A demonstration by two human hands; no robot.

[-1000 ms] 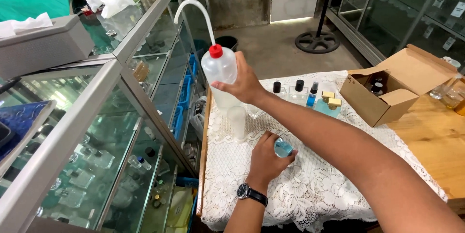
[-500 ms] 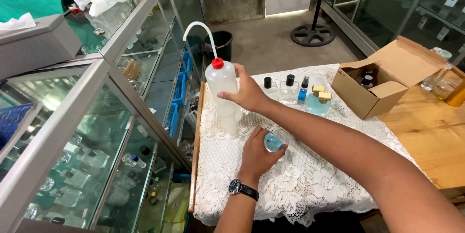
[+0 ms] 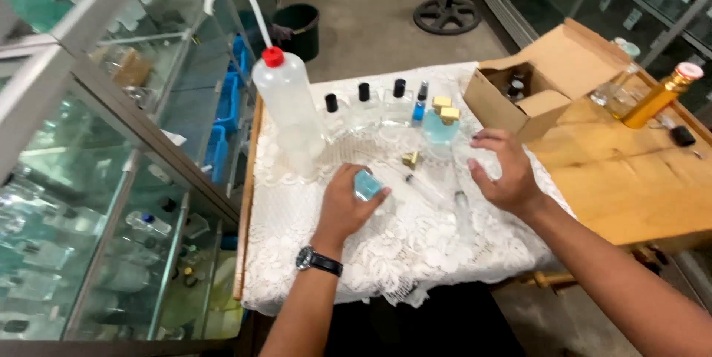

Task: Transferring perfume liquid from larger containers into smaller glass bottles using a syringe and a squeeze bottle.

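My left hand (image 3: 345,205), with a wristwatch on its wrist, grips a small bottle of blue liquid (image 3: 366,184) on the white lace cloth (image 3: 415,246). My right hand (image 3: 504,172) hovers open above the cloth, fingers spread, holding nothing. A syringe (image 3: 434,192) lies on the cloth between the hands, and a small gold cap (image 3: 410,158) sits just beyond it. The plastic wash bottle (image 3: 288,108), with a red cap and a bent white spout, stands upright at the table's left, in front of a frosted cup.
A row of small black-capped bottles (image 3: 363,108) and blue bottles with gold caps (image 3: 440,121) stands at the back. An open cardboard box (image 3: 534,75) sits to the right, with an amber bottle (image 3: 656,97) beyond. Glass display cases (image 3: 111,179) run along the left.
My right hand set the wash bottle down at the left of the table, let go and moved right, open. The camera tilted down. My left hand kept hold of the blue bottle.
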